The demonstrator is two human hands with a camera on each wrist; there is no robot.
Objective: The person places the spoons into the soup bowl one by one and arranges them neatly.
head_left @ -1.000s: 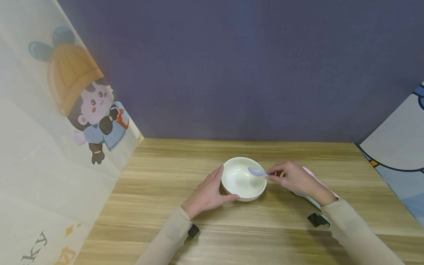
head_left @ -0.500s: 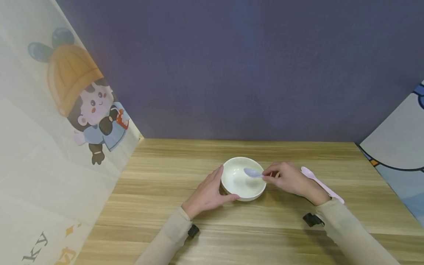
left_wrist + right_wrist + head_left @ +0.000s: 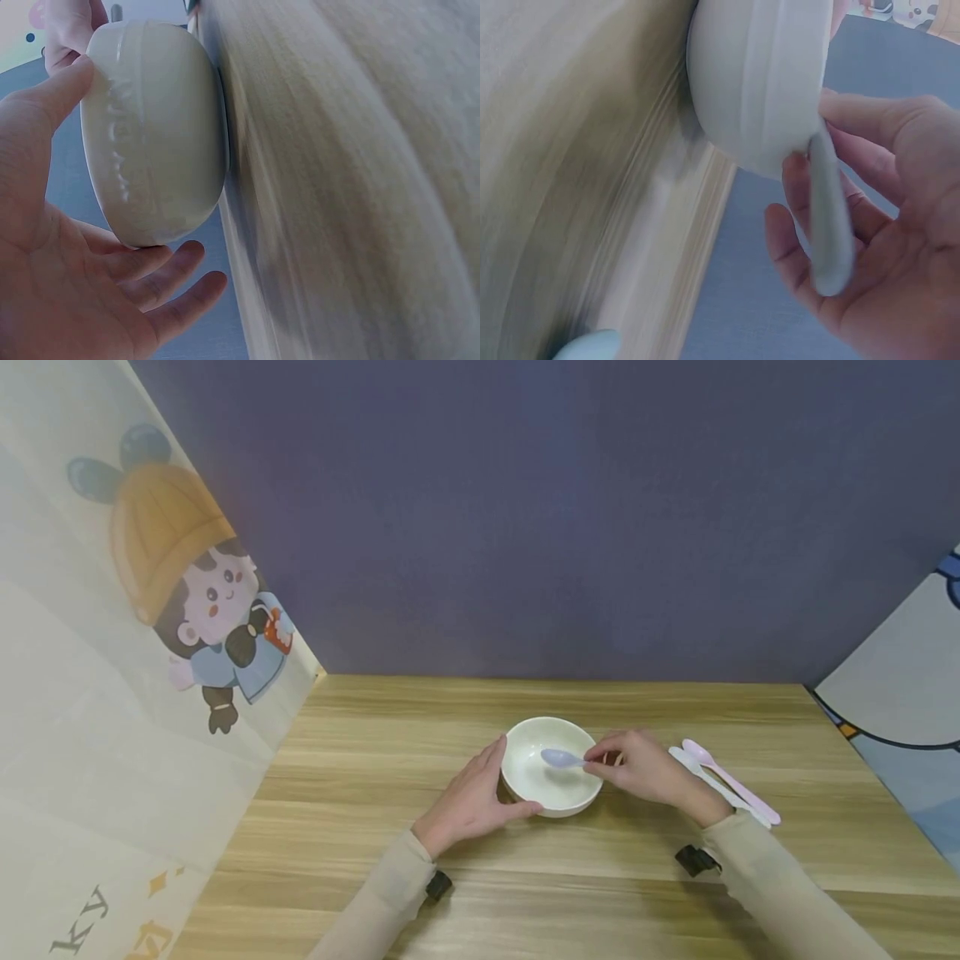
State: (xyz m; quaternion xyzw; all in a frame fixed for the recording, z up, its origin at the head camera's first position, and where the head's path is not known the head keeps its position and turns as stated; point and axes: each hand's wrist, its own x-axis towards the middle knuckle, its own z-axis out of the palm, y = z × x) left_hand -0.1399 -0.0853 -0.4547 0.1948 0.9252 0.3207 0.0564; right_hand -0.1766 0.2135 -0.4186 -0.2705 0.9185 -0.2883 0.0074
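Observation:
A white bowl (image 3: 553,797) sits on the wooden table. My left hand (image 3: 471,797) holds its left side, the thumb at the near rim and the fingers along the far left wall; the left wrist view shows the bowl's side (image 3: 161,142) between them. Over the bowl's inside hangs the head of a pale lilac spoon (image 3: 559,759). My right hand (image 3: 643,770) pinches that spoon by its handle at the right rim. In the right wrist view the spoon's handle (image 3: 829,225) runs back beneath the palm, with fingertips right at the bowl.
Two more spoons lie side by side on the table (image 3: 570,910) right of the bowl: a pink spoon (image 3: 729,781) and a pale whitish-blue spoon (image 3: 712,782), partly behind the right wrist. A dark panel (image 3: 555,527) rises behind the table, and a cartoon-printed wall (image 3: 82,735) stands left.
My right hand has moved left with the lilac spoon, bringing its head nearer the bowl's middle. The two other spoons have come into fuller view. My left hand has stayed on the bowl.

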